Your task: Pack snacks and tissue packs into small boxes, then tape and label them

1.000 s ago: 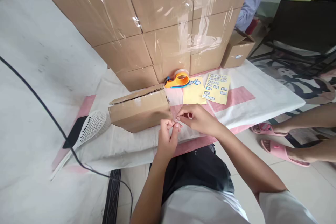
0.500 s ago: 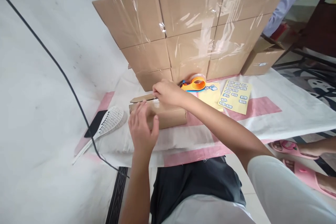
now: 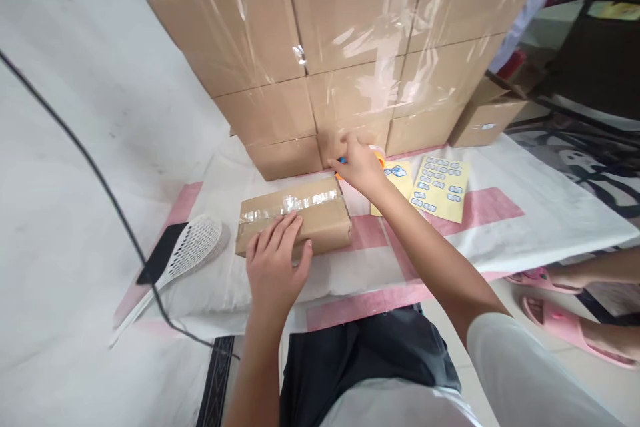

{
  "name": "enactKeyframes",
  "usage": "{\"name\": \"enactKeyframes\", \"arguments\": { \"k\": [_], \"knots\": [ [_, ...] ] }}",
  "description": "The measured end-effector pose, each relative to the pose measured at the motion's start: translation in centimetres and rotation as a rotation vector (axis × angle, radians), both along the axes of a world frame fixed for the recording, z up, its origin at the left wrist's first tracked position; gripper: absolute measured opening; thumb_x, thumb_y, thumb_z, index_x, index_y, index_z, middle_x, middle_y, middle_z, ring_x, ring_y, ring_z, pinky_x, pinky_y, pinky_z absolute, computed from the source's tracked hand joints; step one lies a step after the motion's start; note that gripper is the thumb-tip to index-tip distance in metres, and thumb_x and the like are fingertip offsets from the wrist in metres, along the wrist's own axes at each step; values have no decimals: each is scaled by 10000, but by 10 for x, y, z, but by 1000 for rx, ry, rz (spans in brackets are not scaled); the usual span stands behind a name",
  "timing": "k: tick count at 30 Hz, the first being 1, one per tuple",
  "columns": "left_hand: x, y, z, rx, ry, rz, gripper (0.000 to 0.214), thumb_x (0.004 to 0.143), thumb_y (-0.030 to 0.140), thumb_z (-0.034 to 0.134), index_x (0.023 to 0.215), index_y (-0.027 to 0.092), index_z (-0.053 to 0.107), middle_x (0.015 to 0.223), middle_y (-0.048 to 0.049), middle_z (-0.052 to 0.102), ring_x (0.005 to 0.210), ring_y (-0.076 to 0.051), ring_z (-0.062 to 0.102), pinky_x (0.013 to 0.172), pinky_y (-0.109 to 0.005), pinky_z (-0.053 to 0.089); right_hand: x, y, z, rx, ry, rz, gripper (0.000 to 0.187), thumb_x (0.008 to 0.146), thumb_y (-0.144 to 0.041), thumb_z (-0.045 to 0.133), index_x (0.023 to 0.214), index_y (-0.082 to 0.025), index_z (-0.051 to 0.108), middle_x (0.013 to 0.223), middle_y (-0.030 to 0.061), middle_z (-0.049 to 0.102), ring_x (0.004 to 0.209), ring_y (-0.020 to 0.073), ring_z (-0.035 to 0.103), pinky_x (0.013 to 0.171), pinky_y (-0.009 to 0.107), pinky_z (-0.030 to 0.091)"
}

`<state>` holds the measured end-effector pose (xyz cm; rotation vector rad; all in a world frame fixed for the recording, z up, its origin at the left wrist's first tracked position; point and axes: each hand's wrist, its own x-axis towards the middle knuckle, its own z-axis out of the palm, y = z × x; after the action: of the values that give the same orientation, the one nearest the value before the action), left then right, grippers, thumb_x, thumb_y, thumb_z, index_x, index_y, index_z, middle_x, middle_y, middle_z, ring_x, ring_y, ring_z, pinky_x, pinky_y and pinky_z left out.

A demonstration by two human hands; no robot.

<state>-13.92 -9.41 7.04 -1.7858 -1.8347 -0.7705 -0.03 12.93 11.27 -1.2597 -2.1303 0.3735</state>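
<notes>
A small cardboard box (image 3: 320, 213) lies on the white and pink cloth, its flaps closed and a strip of clear tape along its top. My left hand (image 3: 275, 267) rests flat on the box's near side with the fingers stretched out. My right hand (image 3: 356, 163) reaches past the box and closes round the orange tape dispenser (image 3: 380, 159), which it mostly hides. Just right of it lie a plain yellow sheet (image 3: 395, 177) and a yellow sticker sheet (image 3: 441, 188) with several blue labels.
A wall of taped cardboard boxes (image 3: 345, 60) stands behind the small box. One open box (image 3: 487, 120) sits at the right end. A white swatter (image 3: 193, 247) and a dark phone (image 3: 163, 253) lie at left. Another person's feet in pink slippers (image 3: 560, 317) are at right.
The small box's flaps have gone from open to closed with tape across the top. My right hand moved from the box top back to the tape dispenser. My left hand settled flat on the box.
</notes>
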Motion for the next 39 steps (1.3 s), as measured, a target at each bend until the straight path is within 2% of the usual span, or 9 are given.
{"name": "enactKeyframes", "arguments": {
  "k": [4,10,13,16,21,24,29,34,39],
  "knots": [
    [-6,4,2,-31,2,-15,388,962,310,617,1337,217,644,1378,-74,711,1275,-316,656,1103,-444,385,121,-10,-53,-137,-1,-191,171,893,-314,670,1019,-198,671,991,94,721,926,271,684,844,398,525],
    [9,-6,-6,95,-53,-126,596,880,209,719,1451,185,554,1455,-180,639,1446,-363,524,1263,-574,256,259,-22,-96,-319,20,-643,305,826,-340,715,1095,-209,654,1042,134,713,1017,370,670,861,502,525],
    [53,10,-3,262,-127,-448,486,823,85,715,1288,198,628,1237,-141,754,1282,-304,664,1210,-529,376,265,-14,-101,-376,59,-621,513,794,-349,732,1257,-169,603,1126,148,717,1049,358,676,877,477,540],
    [112,63,-5,62,-200,-737,275,887,105,648,1130,233,655,984,-46,790,945,-209,749,923,-359,547,252,-6,-106,-361,111,-593,652,790,-281,677,1400,-123,511,1165,171,725,1089,351,664,922,467,520],
    [181,187,-31,-429,-293,-607,268,941,218,608,1203,212,661,1125,-81,767,1016,-242,719,881,-376,548,237,-7,-118,-227,122,-585,657,774,-121,500,1431,-118,477,1095,160,755,1144,381,602,1013,570,379],
    [198,233,-50,-536,-298,-547,425,858,257,736,1272,208,651,1287,-137,709,1200,-326,657,1002,-466,521,237,-10,-123,-190,114,-551,596,799,-131,466,1395,-127,493,1087,156,750,1144,386,571,995,557,347],
    [208,244,-75,-578,-317,-430,699,810,412,818,1418,171,573,1523,-247,506,1442,-471,444,1129,-639,403,237,-12,-122,-219,75,-544,557,819,-153,489,1375,-131,504,1177,168,720,1160,383,556,995,540,333],
    [207,229,-90,-465,-537,-481,748,787,249,831,1452,133,509,1600,-266,349,1486,-397,423,1206,-537,405,232,-13,-118,-245,55,-557,599,831,-265,580,1410,-137,486,1271,189,670,1197,404,538,1002,554,345],
    [202,231,-86,-393,-1076,-540,750,816,67,642,1509,236,411,1469,-185,532,1224,-255,668,962,-392,611,232,-13,-119,-240,194,-532,616,812,-291,613,1403,-157,500,1260,168,689,1212,381,570,1060,593,326]
  ]
}}
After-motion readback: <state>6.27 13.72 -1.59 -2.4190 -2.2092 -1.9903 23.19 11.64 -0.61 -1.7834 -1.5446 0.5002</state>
